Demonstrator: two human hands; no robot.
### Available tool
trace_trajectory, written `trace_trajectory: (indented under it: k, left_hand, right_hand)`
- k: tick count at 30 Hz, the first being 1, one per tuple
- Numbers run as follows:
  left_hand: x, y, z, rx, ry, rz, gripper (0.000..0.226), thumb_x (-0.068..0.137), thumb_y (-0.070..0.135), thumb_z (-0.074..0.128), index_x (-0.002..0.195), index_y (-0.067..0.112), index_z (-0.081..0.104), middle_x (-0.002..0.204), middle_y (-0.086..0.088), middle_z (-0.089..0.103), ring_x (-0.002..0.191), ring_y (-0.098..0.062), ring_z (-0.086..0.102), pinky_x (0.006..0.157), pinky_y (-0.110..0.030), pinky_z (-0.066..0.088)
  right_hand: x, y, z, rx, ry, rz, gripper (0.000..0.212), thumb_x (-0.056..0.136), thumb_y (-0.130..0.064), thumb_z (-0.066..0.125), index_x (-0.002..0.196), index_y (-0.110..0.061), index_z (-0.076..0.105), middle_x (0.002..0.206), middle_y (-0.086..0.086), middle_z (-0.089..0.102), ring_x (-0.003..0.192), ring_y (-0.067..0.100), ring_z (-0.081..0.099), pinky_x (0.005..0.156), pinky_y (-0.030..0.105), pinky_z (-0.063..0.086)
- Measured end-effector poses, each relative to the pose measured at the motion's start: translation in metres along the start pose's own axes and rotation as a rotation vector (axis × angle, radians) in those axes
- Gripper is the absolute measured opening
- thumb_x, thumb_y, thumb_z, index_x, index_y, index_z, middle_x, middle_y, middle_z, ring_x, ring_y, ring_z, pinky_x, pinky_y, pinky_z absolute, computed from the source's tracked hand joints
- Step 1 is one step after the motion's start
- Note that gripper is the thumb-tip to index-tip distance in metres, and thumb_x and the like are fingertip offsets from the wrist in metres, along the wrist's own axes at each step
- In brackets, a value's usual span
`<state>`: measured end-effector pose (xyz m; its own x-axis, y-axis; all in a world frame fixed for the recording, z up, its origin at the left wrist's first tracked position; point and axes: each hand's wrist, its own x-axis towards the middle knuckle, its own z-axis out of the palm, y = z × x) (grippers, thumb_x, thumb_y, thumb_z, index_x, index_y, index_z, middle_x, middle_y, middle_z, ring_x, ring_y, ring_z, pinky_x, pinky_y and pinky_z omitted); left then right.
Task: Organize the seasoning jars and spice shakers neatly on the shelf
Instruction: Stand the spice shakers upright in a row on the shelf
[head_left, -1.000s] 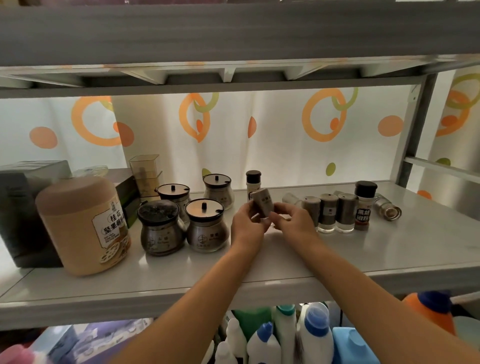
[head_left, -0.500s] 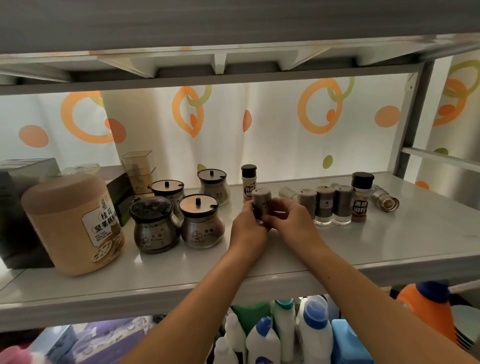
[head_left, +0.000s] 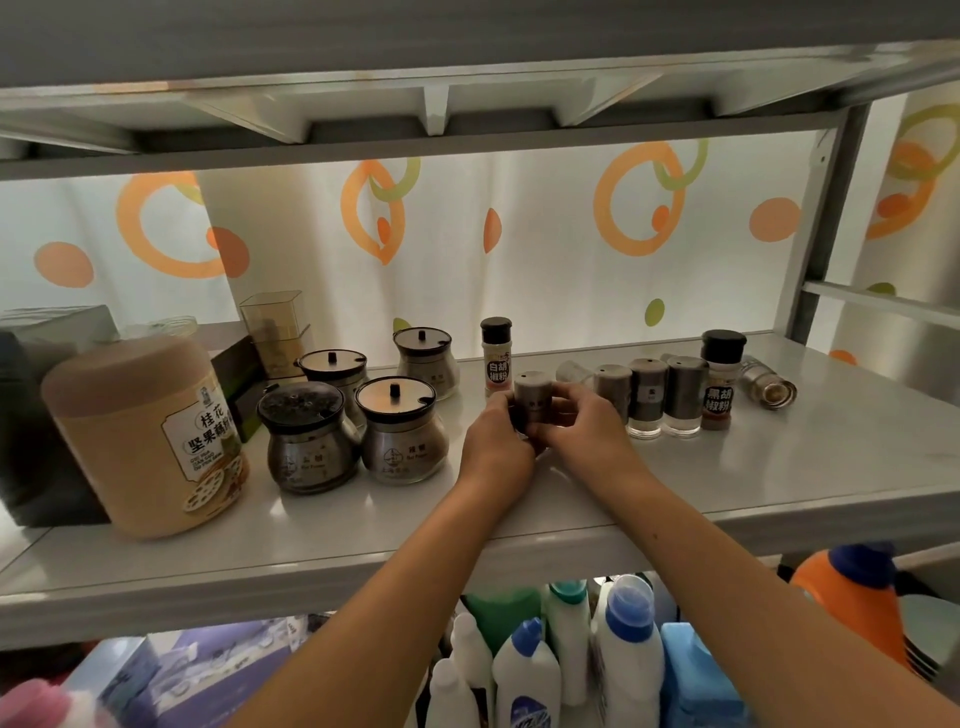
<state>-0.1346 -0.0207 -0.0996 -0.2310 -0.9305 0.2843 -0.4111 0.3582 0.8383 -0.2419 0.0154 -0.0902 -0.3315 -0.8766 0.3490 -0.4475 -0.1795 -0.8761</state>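
My left hand (head_left: 496, 441) and my right hand (head_left: 587, 423) both grip a small steel spice shaker (head_left: 532, 397), held upright just above the white shelf (head_left: 779, 467). To its right three matching shakers (head_left: 647, 402) stand in a row, then a black-capped pepper bottle (head_left: 719, 382). One steel shaker (head_left: 769, 384) lies on its side at the far right, and another (head_left: 571, 371) lies behind my right hand. Several round seasoning jars (head_left: 402, 436) with dark lids stand to the left. A white-pepper bottle (head_left: 497, 358) stands behind the held shaker.
A large tan canister (head_left: 145, 431) and dark boxes (head_left: 31, 415) fill the shelf's left end, with a clear plastic holder (head_left: 275, 325) behind. The shelf above hangs low overhead. Cleaning bottles (head_left: 628, 654) and an orange jug (head_left: 852, 597) stand on the level below.
The held shaker has gone from tilted to upright and come lower toward the shelf, with both hands still on it.
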Motion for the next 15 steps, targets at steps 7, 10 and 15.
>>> trace_trajectory:
  k: [7, 10, 15]
  left_hand:
    - [-0.0011, 0.0015, -0.0002, 0.013, -0.011, 0.006, 0.049, 0.081, 0.006, 0.065, 0.125, 0.024, 0.053, 0.118, -0.002, 0.066, 0.109, -0.019, 0.061, 0.096, -0.032, 0.048]
    - [-0.0023, 0.0025, -0.0009, 0.022, -0.012, -0.003, 0.048, 0.083, 0.004, 0.062, 0.126, 0.023, 0.052, 0.119, -0.003, 0.065, 0.109, -0.020, 0.060, 0.095, -0.031, 0.047]
    - [-0.0041, 0.0038, -0.0019, 0.023, -0.021, -0.003, 0.049, 0.082, 0.007, 0.064, 0.126, 0.024, 0.052, 0.119, -0.003, 0.065, 0.109, -0.020, 0.060, 0.096, -0.033, 0.047]
  right_hand:
    - [-0.0012, 0.0005, -0.0002, 0.012, -0.013, 0.006, 0.051, 0.079, -0.003, 0.074, 0.127, -0.012, 0.058, 0.114, 0.007, 0.068, 0.098, 0.013, 0.060, 0.083, 0.020, 0.046]
    - [-0.0021, -0.0002, -0.0007, 0.005, -0.013, 0.012, 0.051, 0.079, -0.003, 0.074, 0.126, -0.012, 0.058, 0.114, 0.007, 0.068, 0.098, 0.013, 0.060, 0.084, 0.021, 0.046]
    - [-0.0022, -0.0005, -0.0003, -0.002, -0.020, 0.011, 0.051, 0.080, -0.004, 0.073, 0.128, -0.013, 0.057, 0.108, 0.001, 0.065, 0.100, 0.012, 0.060, 0.077, 0.011, 0.045]
